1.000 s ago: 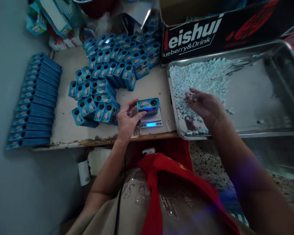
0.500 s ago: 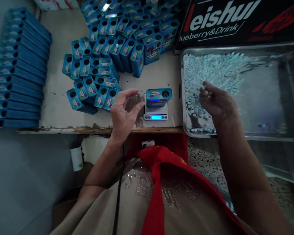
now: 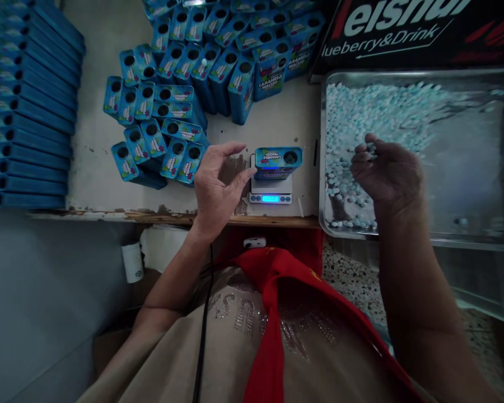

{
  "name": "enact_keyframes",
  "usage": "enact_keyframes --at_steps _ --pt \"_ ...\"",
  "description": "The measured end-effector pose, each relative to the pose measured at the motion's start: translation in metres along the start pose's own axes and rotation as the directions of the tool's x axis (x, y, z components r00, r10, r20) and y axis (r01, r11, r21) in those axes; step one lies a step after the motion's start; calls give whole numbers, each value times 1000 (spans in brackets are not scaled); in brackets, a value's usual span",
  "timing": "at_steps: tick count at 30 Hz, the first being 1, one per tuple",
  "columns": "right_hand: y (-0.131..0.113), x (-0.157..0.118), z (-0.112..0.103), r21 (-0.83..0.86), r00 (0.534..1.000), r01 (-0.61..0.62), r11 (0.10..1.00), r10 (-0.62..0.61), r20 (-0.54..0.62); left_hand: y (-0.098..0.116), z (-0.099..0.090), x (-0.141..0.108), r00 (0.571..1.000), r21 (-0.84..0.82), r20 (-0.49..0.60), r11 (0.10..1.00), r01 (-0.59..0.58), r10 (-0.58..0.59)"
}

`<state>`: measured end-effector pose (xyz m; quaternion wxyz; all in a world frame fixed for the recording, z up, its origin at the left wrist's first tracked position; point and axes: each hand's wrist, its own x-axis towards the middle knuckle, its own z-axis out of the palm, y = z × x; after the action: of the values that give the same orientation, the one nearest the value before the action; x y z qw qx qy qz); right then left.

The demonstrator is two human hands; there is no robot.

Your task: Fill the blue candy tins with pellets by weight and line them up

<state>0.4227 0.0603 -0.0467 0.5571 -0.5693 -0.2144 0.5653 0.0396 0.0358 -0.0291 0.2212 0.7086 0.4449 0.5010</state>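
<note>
A blue tin (image 3: 278,162) with a round dark hole in its top stands on a small scale (image 3: 271,193), whose display glows blue. Just left of the tin is my left hand (image 3: 220,184), thumb and forefinger apart, holding nothing. My right hand (image 3: 388,170) is over the left part of a metal tray (image 3: 457,196). Its fingers are curled around a few pale candies. Many small white and light-blue candies (image 3: 361,117) lie spread in the tray around and beyond that hand.
Several blue tins (image 3: 178,109) stand grouped on the table (image 3: 101,190), with a long row of tins (image 3: 37,106) at the far left. A black printed box (image 3: 386,33) sits behind the tray. A white cylinder (image 3: 132,263) is below the table edge.
The view has shifted slightly. My right hand still hovers over the tray, its fingers now turned up a little with candies showing. My left hand stays beside the tin, still apart.
</note>
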Motion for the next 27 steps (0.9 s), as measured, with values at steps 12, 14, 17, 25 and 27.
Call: enact_keyframes --at_steps 12,14,17,25,27 --pt "0 -32 25 -377 867 479 792 -494 64 -22 49 16 954 -110 250 975 195 -163" --pt "0 -40 33 -400 810 563 723 -579 94 -8 54 28 960 -73 271 993 88 -65" --pt "0 -41 44 -277 923 384 881 -361 133 21 63 46 940 -8 279 979 -204 198" --pt "-3 -31 58 -32 964 -75 997 81 253 15 108 68 932 29 262 963 -269 252" --pt "-3 -33 57 -2 968 -70 998 68 240 5 113 68 940 16 235 966 -257 247"
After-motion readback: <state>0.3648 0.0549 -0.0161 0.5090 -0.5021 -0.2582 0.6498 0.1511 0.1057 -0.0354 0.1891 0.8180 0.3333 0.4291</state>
